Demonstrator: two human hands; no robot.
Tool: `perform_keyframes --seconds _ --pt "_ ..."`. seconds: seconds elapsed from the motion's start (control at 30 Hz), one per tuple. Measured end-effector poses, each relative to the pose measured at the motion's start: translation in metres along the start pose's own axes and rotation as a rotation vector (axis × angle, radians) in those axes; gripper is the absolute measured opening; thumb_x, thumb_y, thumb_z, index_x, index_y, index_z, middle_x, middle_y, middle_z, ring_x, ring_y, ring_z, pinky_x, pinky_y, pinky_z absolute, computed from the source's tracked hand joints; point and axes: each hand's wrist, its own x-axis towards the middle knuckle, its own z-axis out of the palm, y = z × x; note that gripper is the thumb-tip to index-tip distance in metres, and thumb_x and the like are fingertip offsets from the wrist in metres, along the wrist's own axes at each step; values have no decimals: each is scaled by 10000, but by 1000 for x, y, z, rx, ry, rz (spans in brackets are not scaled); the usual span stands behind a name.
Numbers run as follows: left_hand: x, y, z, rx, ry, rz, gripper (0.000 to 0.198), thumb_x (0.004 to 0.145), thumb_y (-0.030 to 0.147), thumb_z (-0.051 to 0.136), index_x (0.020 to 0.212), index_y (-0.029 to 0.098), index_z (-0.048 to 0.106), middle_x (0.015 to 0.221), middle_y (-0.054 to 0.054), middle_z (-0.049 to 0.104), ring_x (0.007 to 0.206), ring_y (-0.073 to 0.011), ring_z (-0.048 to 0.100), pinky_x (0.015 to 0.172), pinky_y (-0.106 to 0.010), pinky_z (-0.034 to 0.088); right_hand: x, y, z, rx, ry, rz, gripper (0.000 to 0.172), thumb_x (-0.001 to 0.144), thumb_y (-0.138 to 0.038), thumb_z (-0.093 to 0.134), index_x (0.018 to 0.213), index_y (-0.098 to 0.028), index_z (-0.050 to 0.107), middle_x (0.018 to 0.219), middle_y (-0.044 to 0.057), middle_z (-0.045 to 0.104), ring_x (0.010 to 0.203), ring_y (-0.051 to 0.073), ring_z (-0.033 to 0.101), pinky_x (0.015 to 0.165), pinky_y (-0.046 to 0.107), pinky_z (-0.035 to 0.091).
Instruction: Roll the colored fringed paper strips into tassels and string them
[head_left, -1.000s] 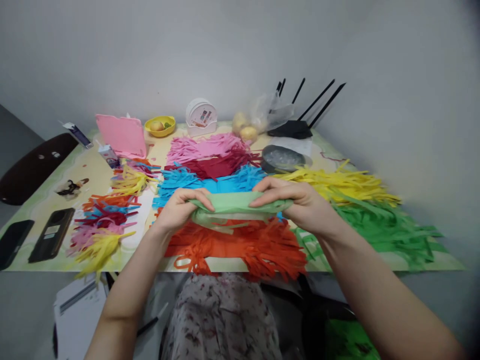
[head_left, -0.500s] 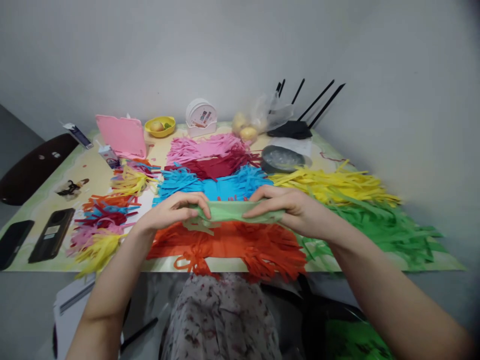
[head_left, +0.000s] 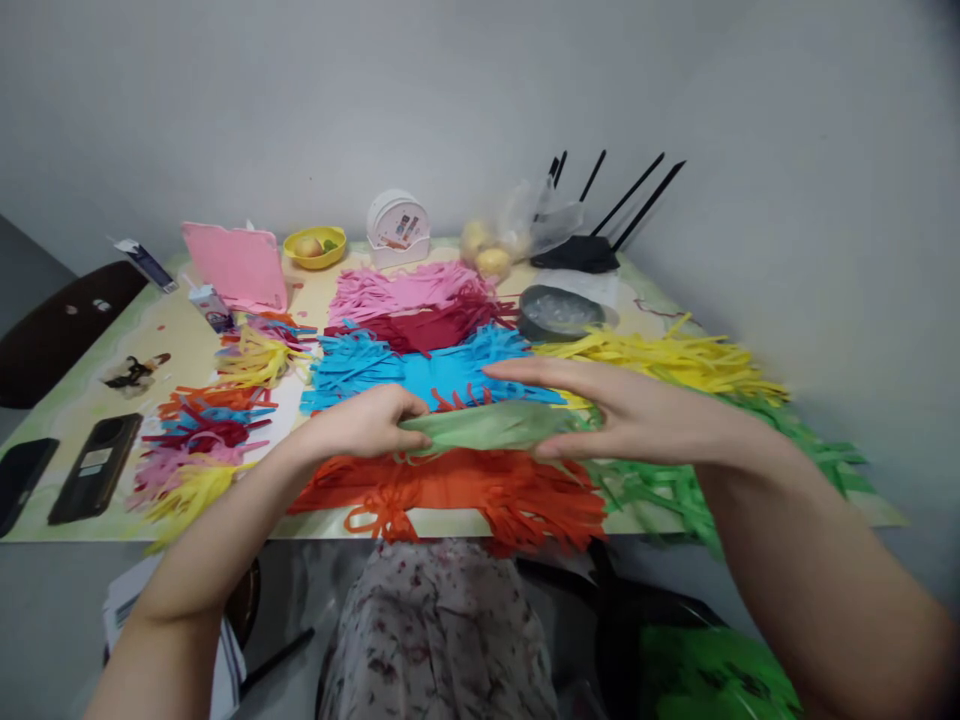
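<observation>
A rolled light green fringed paper [head_left: 487, 427] lies just above the orange fringed paper [head_left: 480, 490] at the table's near edge. My left hand [head_left: 360, 425] is closed, pinching the roll's left end. My right hand [head_left: 622, 410] is over the roll's right end with fingers stretched out flat and thumb under it. Behind the roll lie blue fringed paper [head_left: 420, 365], dark red fringed paper [head_left: 427, 325] and pink fringed paper [head_left: 405, 290].
Yellow fringe [head_left: 675, 360] and green fringe [head_left: 675, 480] lie to the right. Mixed fringe bundles [head_left: 210, 430], two phones [head_left: 90, 465], a pink stand [head_left: 232, 265], a yellow bowl [head_left: 315, 245], a dark dish [head_left: 559, 312] and a router [head_left: 585, 250] stand around.
My right hand's fingers have opened and stretched out flat over the roll. The roll has come lower and looks tighter. My left hand keeps its pinch.
</observation>
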Motion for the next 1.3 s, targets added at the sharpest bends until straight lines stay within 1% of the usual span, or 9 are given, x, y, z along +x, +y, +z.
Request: perform_keyframes --seconds 0.1,0.17,0.27,0.5,0.7,0.83,1.0,1.1,1.3 --pt "3 2 3 70 -3 8 193 799 302 581 675 154 576 572 51 478 536 -96 403 511 -236 240 13 -9 14 -12 5 106 599 828 -427 682 1377 -223 561 1343 97 628 1171 283 612 966 369 477" --pt "2 3 5 87 20 18 155 800 280 575 709 158 608 596 44 513 554 -106 431 518 -237 253 22 -9 27 -3 -68 147 366 836 -332 668 1177 -201 688 1103 78 735 966 243 679 812 308 501" --pt "-1 2 8 74 106 43 105 792 251 593 763 163 643 662 24 590 604 -125 491 540 -231 294 28 0 39 40 -62 179 121 840 -282 644 837 -183 715 776 16 717 718 178 645 625 246 438" --pt "-11 -8 12 -302 123 -3 188 866 325 569 773 166 607 674 -7 669 620 -157 613 577 -228 415 18 6 36 433 8 297 276 848 -403 625 675 -193 667 541 -23 644 461 121 555 453 219 390" --pt "-15 -9 11 -195 253 25 252 857 372 602 739 153 640 665 23 600 634 -126 530 592 -211 385 14 2 35 440 55 256 283 856 -410 610 676 -199 669 576 -5 674 528 144 618 530 233 456" --pt "-17 -11 23 -303 378 56 239 876 342 595 749 149 657 698 2 652 678 -134 589 642 -215 436 8 3 46 416 225 236 257 855 -404 621 758 -185 715 706 22 718 663 168 657 634 257 490" --pt "-20 -15 45 -585 497 61 235 876 355 628 945 146 710 729 -28 684 637 -135 633 634 -231 505 1 -3 64 622 391 278 189 854 -348 651 943 -187 693 702 16 705 581 144 627 562 245 489" --pt "-20 -15 52 -737 545 78 231 856 324 656 985 149 735 737 -37 690 608 -122 627 593 -221 506 -1 -5 72 752 497 270 153 822 -308 680 925 -197 700 678 9 694 565 133 622 538 234 483" --pt "-17 -21 61 -917 583 200 92 773 180 669 751 157 755 680 -35 675 583 -113 594 588 -227 474 0 0 85 937 560 231 115 758 -307 705 713 -202 694 621 10 665 522 124 584 506 241 483"
